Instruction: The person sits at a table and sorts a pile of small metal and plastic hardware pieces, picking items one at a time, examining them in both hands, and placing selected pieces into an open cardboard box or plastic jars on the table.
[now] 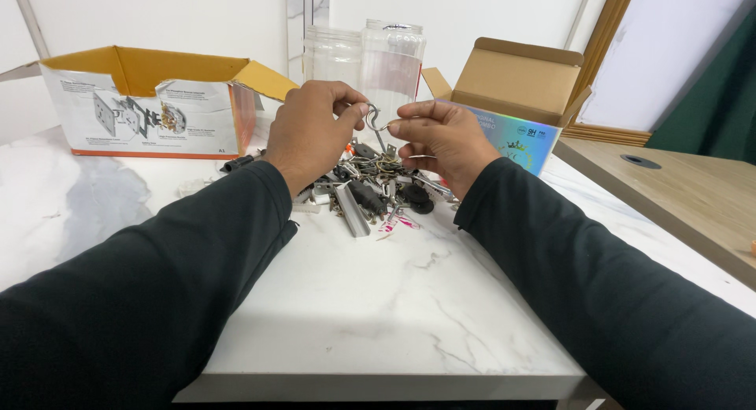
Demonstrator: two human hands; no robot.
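A metal screw hook is held above the marble table, pinched at its curved end by the left hand and at its shank by the fingertips of the right hand; both hands are closed narrowly on it. Directly beneath, at 6 o'clock from the hook, a heap of mixed hardware is spread; a grey metal bracket projects from its near side. Open tabletop is found from the heap to the near edge; both sleeves cross it. At 9 o'clock an opened white-and-yellow carton stands; at 12 o'clock two clear plastic jars; at 2 o'clock an open iridescent box; movement rearward is confined by these. A wooden desk adjoins at 3 o'clock.
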